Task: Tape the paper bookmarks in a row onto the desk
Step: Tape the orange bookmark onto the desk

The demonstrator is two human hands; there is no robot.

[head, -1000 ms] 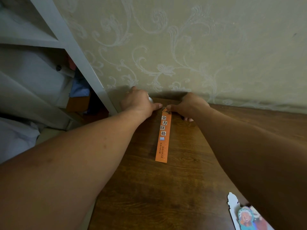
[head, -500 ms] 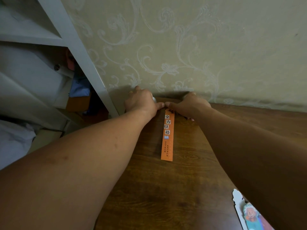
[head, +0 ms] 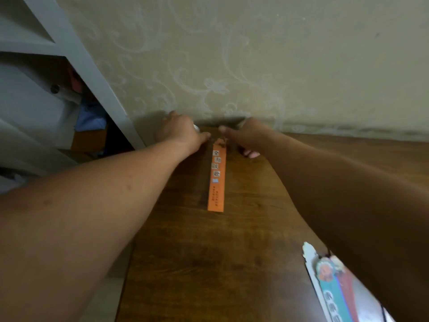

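At the desk's [head: 185,263] far edge, against the wall [head: 255,54], both hands meet over the top end of the orange bookmark [head: 217,180]. The bookmark lies flat, running from the far edge toward the near one, close to the desk's left edge. That spot looks chosen as the start of a row, with bare wood to its right for the rest. The left hand [head: 181,133] rests knuckles up, its fingertips touching the desk just left of the bookmark's top. Something small and white shows at its far side, perhaps a tape roll, but it is too blurred to tell. The right hand [head: 246,135] reaches in from the other side, thumb pointing at the top end and fingers curled under. The two seem set to stretch or press tape across that end, one hand on each side to keep the strip straight. No tape itself can be made out, so whether either hand pinches any I cannot tell. The bookmark's print is blurred. At the near right corner a stack of bookmarks [head: 329,282] waits, partly cut off by the frame and covered by the right arm. To the left stands a white shelf [head: 76,49].
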